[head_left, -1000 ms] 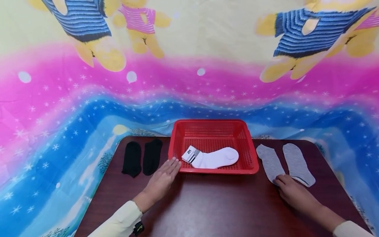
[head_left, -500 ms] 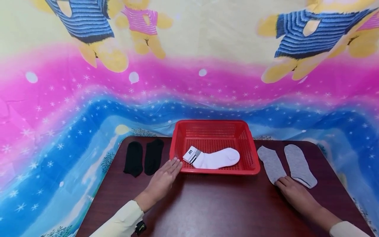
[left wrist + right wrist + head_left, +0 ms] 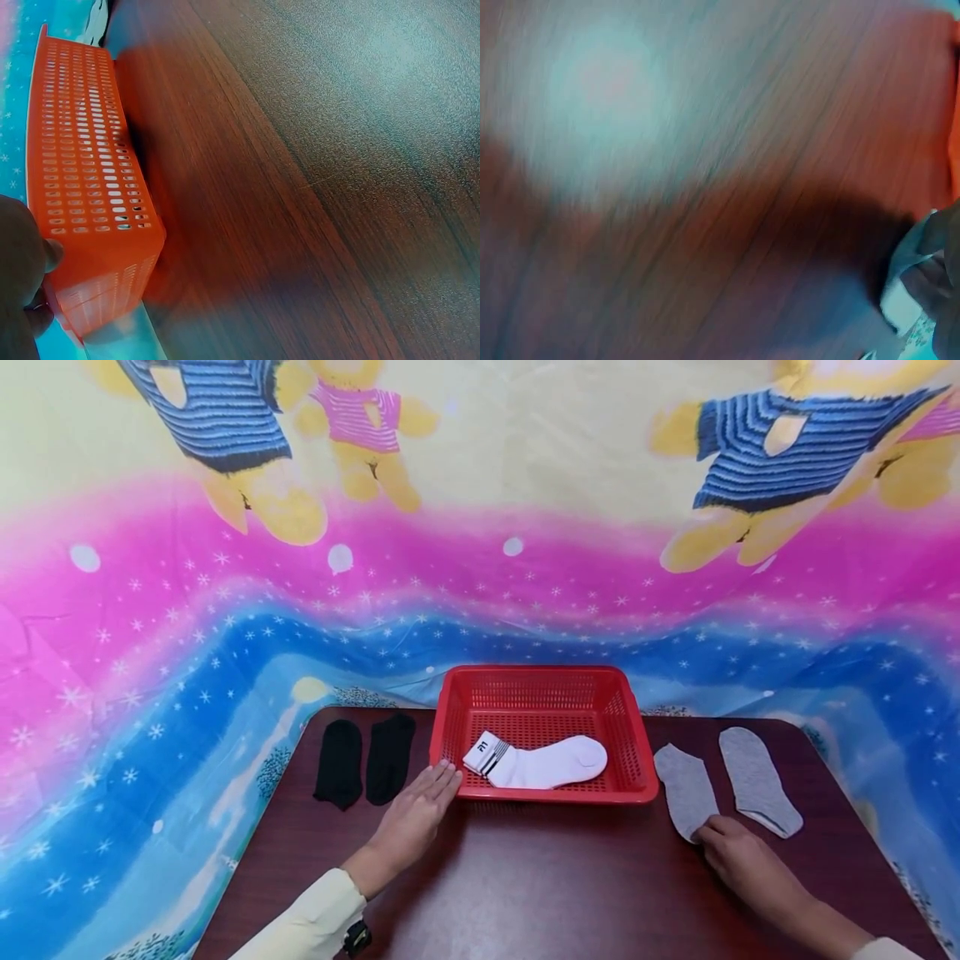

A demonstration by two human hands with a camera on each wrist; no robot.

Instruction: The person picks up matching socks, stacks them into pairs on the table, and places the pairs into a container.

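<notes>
My left hand [image 3: 414, 810] touches the front left corner of the red basket [image 3: 555, 795] with its fingers straight. In the left wrist view its fingertips show against the upper part of the basket wall [image 3: 97, 150]. A white sock [image 3: 558, 762] with black stripes at its cuff lies inside the basket. My right hand [image 3: 746, 864] pinches the near end of a grey ankle sock [image 3: 686, 789] to the right of the basket. That sock [image 3: 900, 304] shows at the fingers, partly hidden, in the right wrist view. A second grey ankle sock [image 3: 757, 781] lies flat farther right.
Two black socks [image 3: 339, 764] lie side by side on the left of the dark red wooden table [image 3: 570, 885]. A printed cloth [image 3: 480, 568] with bears and snowflakes hangs behind the table and down its sides.
The pinched grey sock has slid a little toward me with my right hand, and its far end has shifted nearer. My left hand and the basket keep their place.
</notes>
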